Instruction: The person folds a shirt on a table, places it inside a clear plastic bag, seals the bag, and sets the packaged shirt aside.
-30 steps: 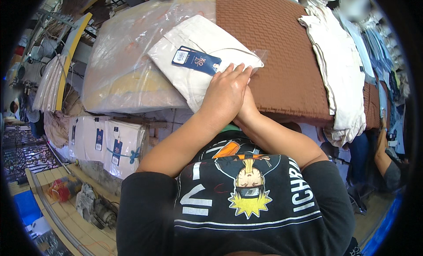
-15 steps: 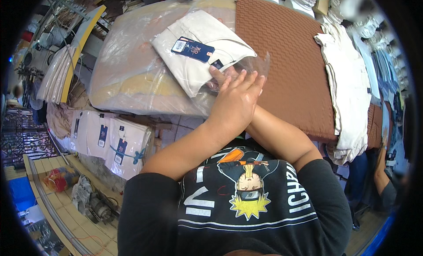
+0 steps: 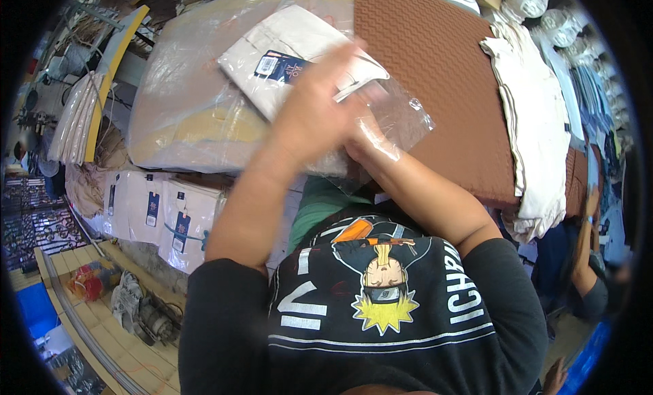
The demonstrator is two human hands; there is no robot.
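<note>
A folded cream garment (image 3: 306,29), apparently trousers, lies on the table with a dark blue hang tag (image 3: 281,67) on its upper side. Clear plastic, which looks like a bag (image 3: 411,116), spreads from the garment's near right edge. My left hand (image 3: 316,106) is over the garment, partly covering the tag; motion smears its fingers. Just right of it, my right hand (image 3: 364,126) is at the garment's near edge, with the clear plastic over its wrist. Its fingers are blurred and partly hidden behind the left hand, so their grip does not show.
Plastic covers the table's left part (image 3: 177,75); brown quilted cloth (image 3: 435,89) covers the right. White garments (image 3: 530,116) are stacked at the right edge. Packed, tagged garments (image 3: 160,215) lie lower left, beside a motor (image 3: 153,320). Another person's arm (image 3: 585,252) shows far right.
My left hand has moved left and up, off my right hand and onto the garment. The plastic now extends farther right, over my right wrist. The garment has shifted slightly up and left in view.
</note>
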